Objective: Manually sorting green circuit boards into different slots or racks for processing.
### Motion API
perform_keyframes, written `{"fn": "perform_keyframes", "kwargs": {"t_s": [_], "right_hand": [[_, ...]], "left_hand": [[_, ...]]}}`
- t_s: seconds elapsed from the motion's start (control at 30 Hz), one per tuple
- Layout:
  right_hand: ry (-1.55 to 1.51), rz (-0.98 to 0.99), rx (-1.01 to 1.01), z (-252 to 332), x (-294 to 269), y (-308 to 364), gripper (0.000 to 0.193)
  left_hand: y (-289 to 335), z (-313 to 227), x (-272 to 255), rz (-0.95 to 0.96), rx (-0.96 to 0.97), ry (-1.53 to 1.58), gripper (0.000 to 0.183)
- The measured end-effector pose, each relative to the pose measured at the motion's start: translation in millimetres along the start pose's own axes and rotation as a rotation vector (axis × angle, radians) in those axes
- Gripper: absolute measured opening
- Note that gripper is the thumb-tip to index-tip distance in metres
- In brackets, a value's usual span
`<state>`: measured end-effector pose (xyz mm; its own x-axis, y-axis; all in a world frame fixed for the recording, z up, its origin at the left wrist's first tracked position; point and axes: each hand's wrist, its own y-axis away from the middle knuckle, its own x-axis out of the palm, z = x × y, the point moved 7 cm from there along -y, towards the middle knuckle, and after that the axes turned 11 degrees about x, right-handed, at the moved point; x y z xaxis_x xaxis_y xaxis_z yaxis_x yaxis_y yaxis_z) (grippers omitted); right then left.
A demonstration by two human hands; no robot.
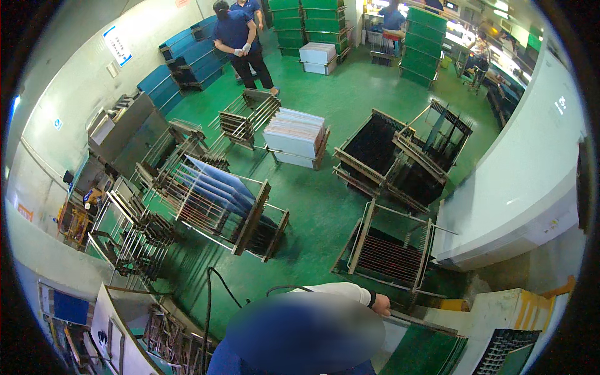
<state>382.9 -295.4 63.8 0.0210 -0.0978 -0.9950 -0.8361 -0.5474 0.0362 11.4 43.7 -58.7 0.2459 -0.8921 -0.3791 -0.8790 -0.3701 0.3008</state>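
Note:
Neither of my hands shows in the head view. At the lower edge, very close, is a person in blue (222, 361), with a blurred patch over the head. An arm in a white sleeve (337, 292) with a dark wristband reaches from there to the right. Its bare hand (380, 304) is beside the top edge of a rack of green panels (415, 350). The fingers look curled, but whether they grip the edge I cannot tell. Just beyond stands a metal rack with thin rods (394, 256).
Metal racks with blue-grey sheets (222, 187) stand left on the green floor (306, 206). A stack of white panels (294, 134) is mid-floor; dark racks (375, 147) stand right. A black cable (209, 294) loops at lower left. Two people (240, 37) stand far left.

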Motion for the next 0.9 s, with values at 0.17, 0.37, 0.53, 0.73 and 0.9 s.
{"fn": "perform_keyframes", "kwargs": {"t_s": [0.17, 0.37, 0.53, 0.73, 0.9], "right_hand": [[-0.038, -0.001, -0.002, 12.6, -10.5, 6.2, 0.053], [-0.056, -0.018, -0.029, 17.1, -11.6, 2.6, 0.054], [-0.046, -0.05, -0.053, 1.0, -4.2, -5.4, 0.054], [-0.035, -0.056, -0.092, -13.6, 8.2, -13.5, 0.055], [-0.024, 0.007, -0.013, 8.5, -20.5, 0.0, 0.049]], "left_hand": [[6.3, -5.5, -4.4, -0.025, -0.02, 0.037, 0.048], [5.0, 0.5, -2.2, -0.075, -0.023, 0.015, 0.049], [4.0, -2.6, 0.4, -0.058, -0.002, -0.037, 0.051], [15.1, -11.4, -2.2, -0.069, -0.059, 0.003, 0.053], [23.8, -19.1, -3.8, 0.019, -0.145, 0.074, 0.057]]}}
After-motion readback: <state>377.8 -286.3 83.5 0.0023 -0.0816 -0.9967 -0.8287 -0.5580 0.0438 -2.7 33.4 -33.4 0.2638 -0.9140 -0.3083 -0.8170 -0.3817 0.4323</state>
